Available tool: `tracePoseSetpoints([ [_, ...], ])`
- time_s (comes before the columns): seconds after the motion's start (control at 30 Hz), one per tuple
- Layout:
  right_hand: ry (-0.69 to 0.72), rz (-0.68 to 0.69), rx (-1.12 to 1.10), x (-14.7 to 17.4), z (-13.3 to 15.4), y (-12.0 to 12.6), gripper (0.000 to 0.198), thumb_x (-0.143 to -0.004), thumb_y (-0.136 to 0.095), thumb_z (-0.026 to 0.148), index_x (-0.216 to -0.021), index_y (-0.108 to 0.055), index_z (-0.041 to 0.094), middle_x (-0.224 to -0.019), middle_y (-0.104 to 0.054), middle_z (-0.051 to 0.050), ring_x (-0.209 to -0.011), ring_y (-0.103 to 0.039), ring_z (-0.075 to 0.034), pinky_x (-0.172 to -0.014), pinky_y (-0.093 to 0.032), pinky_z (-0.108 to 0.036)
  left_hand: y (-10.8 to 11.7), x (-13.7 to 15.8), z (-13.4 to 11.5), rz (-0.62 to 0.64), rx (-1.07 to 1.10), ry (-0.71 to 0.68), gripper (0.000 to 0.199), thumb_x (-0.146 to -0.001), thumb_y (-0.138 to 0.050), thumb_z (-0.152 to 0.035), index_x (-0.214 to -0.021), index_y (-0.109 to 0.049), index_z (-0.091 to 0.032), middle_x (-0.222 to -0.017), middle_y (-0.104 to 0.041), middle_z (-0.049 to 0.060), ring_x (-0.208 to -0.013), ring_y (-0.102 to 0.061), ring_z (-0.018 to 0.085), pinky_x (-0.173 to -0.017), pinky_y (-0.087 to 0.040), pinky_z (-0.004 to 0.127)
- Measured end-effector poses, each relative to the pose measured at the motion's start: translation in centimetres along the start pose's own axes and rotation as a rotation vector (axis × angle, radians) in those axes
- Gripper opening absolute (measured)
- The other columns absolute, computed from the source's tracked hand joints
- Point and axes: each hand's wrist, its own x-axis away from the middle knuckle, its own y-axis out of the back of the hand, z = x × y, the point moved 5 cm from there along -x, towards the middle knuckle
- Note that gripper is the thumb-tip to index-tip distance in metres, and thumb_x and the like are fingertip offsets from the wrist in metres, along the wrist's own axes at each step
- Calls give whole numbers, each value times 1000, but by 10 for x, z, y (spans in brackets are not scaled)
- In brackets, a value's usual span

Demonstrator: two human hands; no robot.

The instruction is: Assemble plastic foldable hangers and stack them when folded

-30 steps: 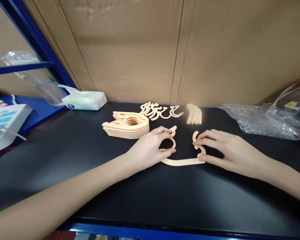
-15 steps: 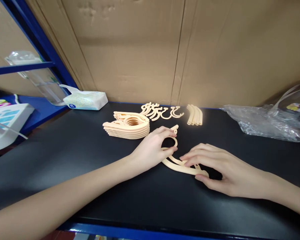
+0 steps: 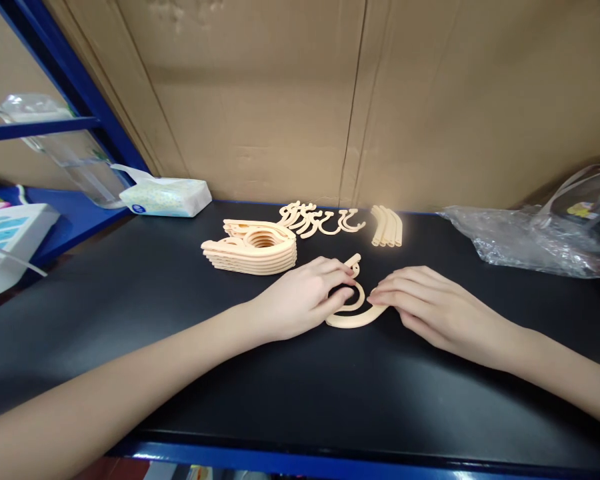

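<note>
A cream plastic folding hanger [image 3: 353,321] lies on the black tabletop between my hands. Fingers and thumb of my left hand [image 3: 307,297] are closed on its left side, around the ring-shaped part. My right hand [image 3: 430,310] grips the end of the curved arm on the right, and its fingers cover that tip. Just beyond my left hand sits a neat stack of matching folded hangers [image 3: 250,257].
Loose cream hooks [image 3: 325,223] lie at the back, with several curved tubes [image 3: 387,227] to their right. A tissue pack [image 3: 167,197] is at the back left, and crumpled clear plastic [image 3: 525,243] at the right. Cardboard [image 3: 260,100] walls the rear edge.
My right hand has moved up and inward, swinging the hanger's curved arm toward the ring part. My left hand stays closed on the hanger at nearly the same place.
</note>
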Motion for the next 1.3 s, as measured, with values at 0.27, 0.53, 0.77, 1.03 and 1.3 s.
tracePoseSetpoints([
  [0.27, -97, -20, -65, 3, -15, 0, 33, -91, -42, 8, -115, -59, 23, -112, -68, -3, -107, -58, -17, -92, -47, -35, 3, 5, -3, 91, -235, -181, 54, -87, -42, 3, -135, -48, -20, -138, -54, 5, -131, -45, 17, -106, -39, 33],
  [0.53, -139, -34, -120, 2, -19, -2, 27, -94, -44, 14, -113, -59, 24, -118, -65, -5, -109, -57, -19, -92, -47, -37, 1, 4, -11, 89, -328, -196, 40, -90, -44, -5, -128, -54, -14, -132, -55, 11, -125, -49, 23, -104, -41, 36],
  [0.77, -220, -4, 8, 4, -21, -3, 27, -96, -43, 23, -112, -64, 23, -101, -65, -7, -86, -59, -20, -76, -47, -39, 7, 5, -18, 94, -130, -191, 37, -84, -55, -14, -120, -60, -18, -130, -56, 10, -131, -42, 27, -107, -39, 43],
  [1.03, -222, 76, -258, 1, -16, -4, 33, -98, -37, 22, -126, -54, 27, -119, -61, -6, -106, -56, -20, -90, -45, -39, 3, 5, -12, 95, -12, -160, 49, -85, -66, -41, -128, -53, -21, -141, -48, 10, -133, -41, 24, -110, -36, 38],
  [1.3, -392, 39, -410, 4, -18, -7, 23, -95, -46, 37, -113, -53, 25, -112, -62, -7, -103, -57, -22, -88, -47, -40, -4, 3, -8, 69, -45, -151, 83, -76, -68, -59, -140, -39, -13, -128, -58, 15, -116, -53, 28, -99, -41, 41],
])
